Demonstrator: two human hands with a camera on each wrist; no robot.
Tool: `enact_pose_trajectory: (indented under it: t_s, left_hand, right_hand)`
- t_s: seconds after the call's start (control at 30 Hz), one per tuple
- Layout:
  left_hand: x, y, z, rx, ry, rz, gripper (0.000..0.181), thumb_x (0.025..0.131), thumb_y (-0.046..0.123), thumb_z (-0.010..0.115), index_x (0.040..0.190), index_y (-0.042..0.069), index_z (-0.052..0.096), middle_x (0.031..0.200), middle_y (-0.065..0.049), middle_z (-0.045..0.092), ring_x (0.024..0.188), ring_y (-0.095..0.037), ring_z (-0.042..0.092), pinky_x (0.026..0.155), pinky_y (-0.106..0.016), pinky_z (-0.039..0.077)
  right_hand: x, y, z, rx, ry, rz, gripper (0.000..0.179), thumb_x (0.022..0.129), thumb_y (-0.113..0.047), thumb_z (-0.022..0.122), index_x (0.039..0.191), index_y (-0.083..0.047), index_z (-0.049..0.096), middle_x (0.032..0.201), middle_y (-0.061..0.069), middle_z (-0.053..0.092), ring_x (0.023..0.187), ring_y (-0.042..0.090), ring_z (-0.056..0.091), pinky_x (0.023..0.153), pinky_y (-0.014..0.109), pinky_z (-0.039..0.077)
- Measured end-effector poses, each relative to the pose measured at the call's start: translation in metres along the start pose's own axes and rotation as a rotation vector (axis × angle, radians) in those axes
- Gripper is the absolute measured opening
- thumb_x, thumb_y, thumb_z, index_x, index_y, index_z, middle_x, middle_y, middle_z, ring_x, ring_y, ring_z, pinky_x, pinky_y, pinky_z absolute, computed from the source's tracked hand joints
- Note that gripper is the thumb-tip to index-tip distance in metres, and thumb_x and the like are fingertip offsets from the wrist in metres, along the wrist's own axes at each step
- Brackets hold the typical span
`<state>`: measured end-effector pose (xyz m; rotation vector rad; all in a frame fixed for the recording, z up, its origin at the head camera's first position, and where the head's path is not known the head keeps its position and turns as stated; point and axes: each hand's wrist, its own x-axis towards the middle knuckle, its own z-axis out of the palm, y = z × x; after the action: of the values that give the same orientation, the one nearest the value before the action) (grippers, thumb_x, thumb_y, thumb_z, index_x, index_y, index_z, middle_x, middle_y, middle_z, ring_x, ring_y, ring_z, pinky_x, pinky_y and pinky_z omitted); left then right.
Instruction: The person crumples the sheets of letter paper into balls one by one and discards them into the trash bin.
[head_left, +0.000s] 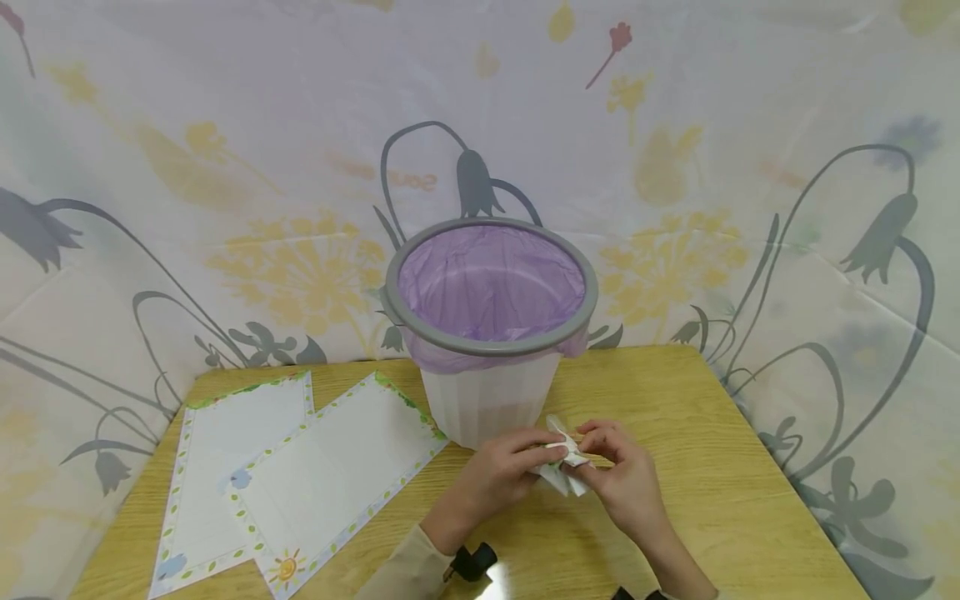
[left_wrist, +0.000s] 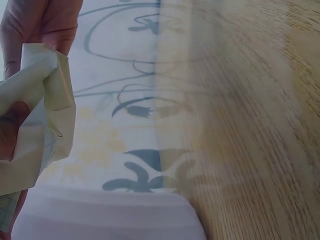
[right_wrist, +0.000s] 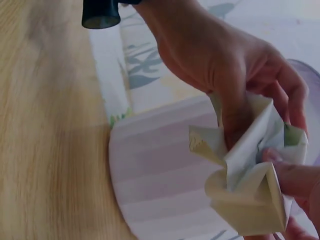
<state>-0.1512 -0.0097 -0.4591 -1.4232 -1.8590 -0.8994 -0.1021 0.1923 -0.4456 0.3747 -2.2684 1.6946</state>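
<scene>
Wood-grain tabletop (head_left: 720, 467) carries two leaf-bordered sheets (head_left: 337, 475), bag-lined wastebasket (head_left: 483, 400); left hand (head_left: 495, 468) and right hand (head_left: 628, 477) grasp crumpled paper (head_left: 553, 478) between their fingers (head_left: 542, 456).

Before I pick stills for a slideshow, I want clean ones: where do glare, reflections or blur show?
Head view: white glare on the table near the left sleeve; left wrist view: pattern of the flowered cloth mirrored faintly in the table; right wrist view: table grain soft, crumpled paper clearer.

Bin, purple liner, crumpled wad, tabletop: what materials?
Bin: likely matte plastic; smooth, ribbed wall.
Purple liner: probably thin plastic film, slight sheen; fine wrinkles.
Crumpled wad: likely matte paper; sharp folds.
Tabletop: wood or laminate, can't tell; semi-gloss, grain plus glare.
</scene>
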Motion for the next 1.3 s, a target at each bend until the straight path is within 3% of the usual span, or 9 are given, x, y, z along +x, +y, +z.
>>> enact_pose_trajectory:
  t_s: [0.13,0.27,0.47,0.57,0.73,0.83,0.97,1.13,1.3]
  left_hand:
    - [-0.001,-0.001,0.000,-0.051,0.041,-0.015,0.038,0.076,-0.012,0.078,0.109,0.007,0.073,0.116,-0.006,0.070,0.106,-0.016,0.068,0.093,-0.019,0.049]
    - [-0.003,-0.002,0.001,-0.185,0.102,-0.092,0.036,0.075,-0.017,0.075,0.106,0.002,0.074,0.109,-0.012,0.072,0.101,-0.020,0.070,0.089,-0.021,0.053]
    - [-0.006,-0.003,0.005,-0.447,0.166,-0.188,0.029,0.076,-0.022,0.071,0.101,-0.008,0.072,0.104,-0.022,0.072,0.098,-0.030,0.071,0.087,-0.034,0.057]
    - [-0.006,-0.002,0.006,-0.525,0.195,-0.221,0.029,0.074,-0.026,0.069,0.099,-0.012,0.070,0.102,-0.026,0.071,0.097,-0.034,0.071,0.087,-0.039,0.057]
    - [-0.004,-0.001,0.006,-0.553,0.230,-0.250,0.029,0.071,-0.029,0.069,0.097,-0.014,0.070,0.101,-0.029,0.070,0.096,-0.035,0.071,0.085,-0.042,0.058]
    - [-0.005,-0.001,0.010,-0.555,0.253,-0.251,0.031,0.070,-0.031,0.067,0.095,-0.014,0.070,0.100,-0.029,0.070,0.096,-0.034,0.071,0.084,-0.042,0.058]
    - [-0.003,0.001,0.014,-0.526,0.273,-0.247,0.033,0.067,-0.034,0.065,0.093,-0.013,0.071,0.098,-0.028,0.071,0.093,-0.033,0.072,0.083,-0.039,0.059]
    - [-0.001,0.003,0.018,-0.455,0.298,-0.245,0.033,0.069,-0.032,0.066,0.093,-0.012,0.073,0.097,-0.025,0.072,0.090,-0.031,0.073,0.080,-0.033,0.059]
    - [-0.001,0.003,0.021,-0.280,0.339,-0.219,0.033,0.068,-0.030,0.068,0.092,-0.008,0.075,0.094,-0.020,0.074,0.086,-0.029,0.073,0.078,-0.027,0.058]
  right_hand:
    - [0.001,0.006,-0.007,0.115,-0.120,-0.033,0.025,0.083,0.012,0.074,0.103,0.001,0.064,0.123,0.025,0.054,0.107,0.015,0.064,0.077,0.031,0.059]
    - [0.005,0.014,-0.020,0.275,-0.326,-0.074,0.029,0.092,0.011,0.062,0.121,0.005,0.061,0.141,0.032,0.043,0.128,0.015,0.051,0.096,0.030,0.051]
    - [0.015,0.027,-0.037,0.644,-0.719,-0.064,0.045,0.101,0.004,0.050,0.145,0.008,0.041,0.163,0.020,0.016,0.149,0.022,0.022,0.112,0.033,0.035]
    - [0.018,0.031,-0.041,0.786,-0.806,-0.014,0.051,0.102,-0.001,0.050,0.149,0.009,0.033,0.165,0.016,0.012,0.150,0.022,0.015,0.114,0.035,0.031]
    - [0.019,0.034,-0.038,0.823,-0.767,0.048,0.064,0.096,-0.005,0.066,0.150,0.007,0.034,0.162,0.015,0.023,0.144,0.027,0.033,0.103,0.034,0.046]
    - [0.018,0.031,-0.033,0.740,-0.696,0.077,0.070,0.090,-0.005,0.073,0.149,0.007,0.037,0.155,0.013,0.039,0.131,0.026,0.049,0.095,0.032,0.051]
    - [0.016,0.023,-0.026,0.579,-0.577,0.138,0.061,0.086,0.000,0.076,0.140,0.003,0.049,0.138,0.011,0.055,0.108,0.020,0.062,0.083,0.030,0.057]
    - [0.015,0.016,-0.018,0.444,-0.431,0.188,0.046,0.080,0.007,0.078,0.122,0.003,0.058,0.123,0.011,0.059,0.095,0.020,0.064,0.074,0.030,0.059]
    - [0.014,0.011,-0.008,0.373,-0.280,0.218,0.037,0.075,0.009,0.081,0.107,0.004,0.063,0.114,0.007,0.063,0.097,0.019,0.064,0.074,0.031,0.060]
